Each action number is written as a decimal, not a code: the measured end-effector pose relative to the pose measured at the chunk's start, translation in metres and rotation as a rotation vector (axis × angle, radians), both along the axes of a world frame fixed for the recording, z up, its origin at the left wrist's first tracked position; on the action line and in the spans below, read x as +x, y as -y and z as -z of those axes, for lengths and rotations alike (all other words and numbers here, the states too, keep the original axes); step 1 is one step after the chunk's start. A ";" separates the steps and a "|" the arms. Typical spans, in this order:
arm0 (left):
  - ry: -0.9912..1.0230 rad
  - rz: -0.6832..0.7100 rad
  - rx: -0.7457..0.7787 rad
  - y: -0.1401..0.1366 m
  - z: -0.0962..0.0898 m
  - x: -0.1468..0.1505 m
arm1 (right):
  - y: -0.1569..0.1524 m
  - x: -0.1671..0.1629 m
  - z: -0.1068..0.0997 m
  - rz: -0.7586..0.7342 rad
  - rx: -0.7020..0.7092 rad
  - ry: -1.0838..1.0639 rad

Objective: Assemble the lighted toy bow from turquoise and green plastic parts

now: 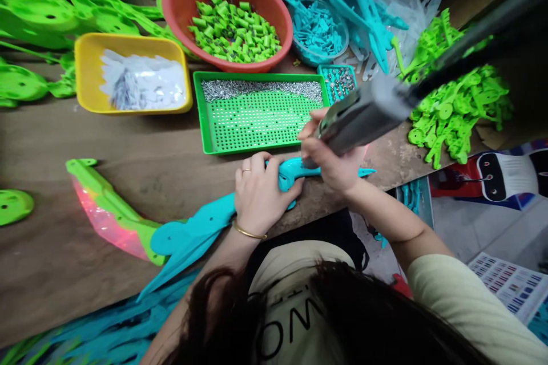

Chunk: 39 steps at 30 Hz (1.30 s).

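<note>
My left hand [262, 189] is closed over the grip end of a long blue and green plastic toy [201, 217] and presses it to the table. The toy's far end bends up at the left, with a clear pink piece [115, 228] along its green arm. My right hand [336, 166] wraps round a grey power screwdriver [363, 117], whose tip points down at the toy's blue handle, just right of my left hand. Whether the tip touches a screw there is hidden. Beyond my hands lies a green perforated tray [252, 125] with small silver screws [261, 90] along its back.
A yellow tub [132, 107] of white pieces and a red basin [171, 17] of green parts stand behind. A clear bowl [319, 31] holds blue parts beside a small tray [338, 81] of metal pieces. Green parts [458, 91] heap up at right; more green parts [47, 11] lie at left.
</note>
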<state>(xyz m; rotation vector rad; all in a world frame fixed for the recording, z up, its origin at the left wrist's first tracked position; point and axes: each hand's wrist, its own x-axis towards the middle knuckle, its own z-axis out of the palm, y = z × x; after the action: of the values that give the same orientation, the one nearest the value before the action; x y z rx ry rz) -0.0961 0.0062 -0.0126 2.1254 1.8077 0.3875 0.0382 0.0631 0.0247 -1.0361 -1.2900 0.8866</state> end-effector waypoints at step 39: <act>0.009 0.007 -0.009 0.001 -0.002 0.001 | 0.010 0.015 0.007 -0.069 0.090 -0.062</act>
<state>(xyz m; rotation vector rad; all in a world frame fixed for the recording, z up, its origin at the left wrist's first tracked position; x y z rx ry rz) -0.0953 0.0053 -0.0102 2.1197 1.7933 0.3855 0.0536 0.0534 0.0173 -0.8919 -1.3083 0.8983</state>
